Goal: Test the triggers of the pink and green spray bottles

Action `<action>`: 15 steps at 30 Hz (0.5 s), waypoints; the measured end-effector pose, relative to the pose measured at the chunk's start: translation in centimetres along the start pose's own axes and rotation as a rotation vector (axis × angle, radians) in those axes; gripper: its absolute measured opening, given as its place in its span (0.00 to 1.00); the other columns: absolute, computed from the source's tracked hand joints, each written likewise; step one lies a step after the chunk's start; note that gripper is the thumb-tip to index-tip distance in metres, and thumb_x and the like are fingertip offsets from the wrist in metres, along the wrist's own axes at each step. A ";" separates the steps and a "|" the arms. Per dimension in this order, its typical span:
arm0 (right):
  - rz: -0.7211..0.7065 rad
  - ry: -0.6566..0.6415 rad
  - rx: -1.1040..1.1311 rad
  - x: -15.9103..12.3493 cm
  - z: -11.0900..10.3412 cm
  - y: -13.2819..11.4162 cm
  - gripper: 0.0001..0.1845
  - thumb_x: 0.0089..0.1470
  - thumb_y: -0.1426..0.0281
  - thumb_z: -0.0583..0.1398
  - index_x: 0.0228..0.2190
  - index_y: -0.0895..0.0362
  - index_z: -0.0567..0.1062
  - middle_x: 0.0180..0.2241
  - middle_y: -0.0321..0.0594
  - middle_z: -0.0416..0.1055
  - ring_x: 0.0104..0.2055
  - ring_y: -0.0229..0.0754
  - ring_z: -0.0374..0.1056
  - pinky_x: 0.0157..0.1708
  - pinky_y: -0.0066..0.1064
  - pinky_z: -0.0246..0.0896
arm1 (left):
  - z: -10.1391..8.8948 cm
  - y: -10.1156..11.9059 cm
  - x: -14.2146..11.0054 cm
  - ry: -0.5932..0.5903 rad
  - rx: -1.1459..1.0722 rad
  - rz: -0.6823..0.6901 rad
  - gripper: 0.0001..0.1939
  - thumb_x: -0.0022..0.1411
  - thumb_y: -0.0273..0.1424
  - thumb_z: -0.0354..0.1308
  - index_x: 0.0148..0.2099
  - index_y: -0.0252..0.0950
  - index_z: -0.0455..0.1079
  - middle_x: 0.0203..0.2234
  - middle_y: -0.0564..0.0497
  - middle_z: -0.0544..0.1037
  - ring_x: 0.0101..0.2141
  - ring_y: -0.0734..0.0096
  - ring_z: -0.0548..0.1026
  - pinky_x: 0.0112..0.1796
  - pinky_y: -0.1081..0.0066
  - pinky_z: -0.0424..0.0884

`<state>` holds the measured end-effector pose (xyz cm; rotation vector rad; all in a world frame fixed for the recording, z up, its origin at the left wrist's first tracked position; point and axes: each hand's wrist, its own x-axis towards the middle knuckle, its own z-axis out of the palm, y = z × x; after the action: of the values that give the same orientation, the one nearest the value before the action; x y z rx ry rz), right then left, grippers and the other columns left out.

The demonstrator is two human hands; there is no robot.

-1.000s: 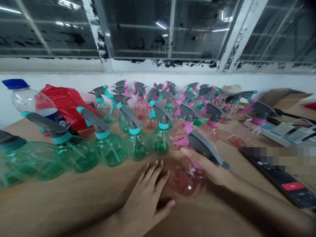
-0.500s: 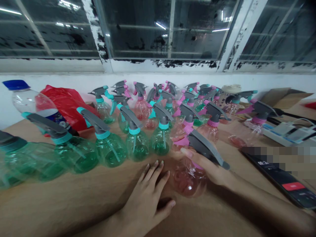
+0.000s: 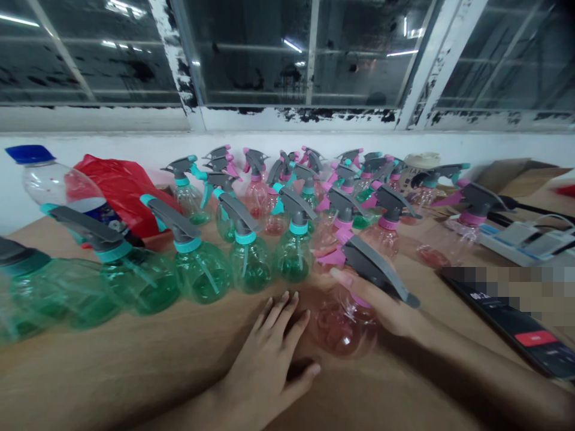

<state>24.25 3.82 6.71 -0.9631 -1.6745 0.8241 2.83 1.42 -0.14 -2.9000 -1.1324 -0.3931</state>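
left hand (image 3: 269,353) is lying palm-down on table (image 3: 112,371), fingers stretched out | right hand (image 3: 390,308) is gripping pink spray bottle (image 3: 339,326) by the neck, just beside left fingertips | green spray bottles (image 3: 249,266) are standing farther off

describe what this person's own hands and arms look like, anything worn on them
The left hand and right hand are both without gloves. No sleeve shows on the visible forearms, and no watch or bracelet can be seen. The left hand's fingernails reach slightly past its fingertips.
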 end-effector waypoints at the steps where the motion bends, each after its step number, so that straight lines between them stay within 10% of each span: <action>1: 0.011 0.001 0.002 0.0 0.0 0.0 0.12 0.55 0.61 0.59 0.40 0.51 0.72 0.28 0.35 0.73 0.29 0.41 0.70 0.31 0.34 0.67 | 0.0 0.0 0.0 -0.001 0.002 0.002 0.31 0.64 0.43 0.54 0.63 0.32 0.57 0.63 0.38 0.54 0.61 0.48 0.53 0.56 0.48 0.56; 7: 0.028 0.056 -0.080 -0.1 -0.4 0.7 0.08 0.55 0.61 0.59 0.29 0.51 0.73 0.25 0.35 0.70 0.28 0.40 0.68 0.30 0.32 0.65 | -0.1 0.1 0.0 -0.023 0.001 -0.004 0.31 0.64 0.44 0.54 0.63 0.32 0.57 0.63 0.39 0.54 0.61 0.49 0.53 0.55 0.49 0.58; 15: 0.102 -0.022 0.122 0.1 0.0 1.1 0.12 0.55 0.61 0.60 0.40 0.51 0.74 0.37 0.38 0.76 0.42 0.45 0.71 0.47 0.39 0.65 | 0.0 0.1 0.0 -0.003 -0.008 -0.004 0.30 0.64 0.43 0.54 0.63 0.33 0.57 0.63 0.40 0.54 0.61 0.49 0.53 0.55 0.49 0.56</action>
<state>24.45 4.39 5.81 -0.9641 -1.5849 0.9965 2.88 1.34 -0.13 -2.9064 -1.1406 -0.3953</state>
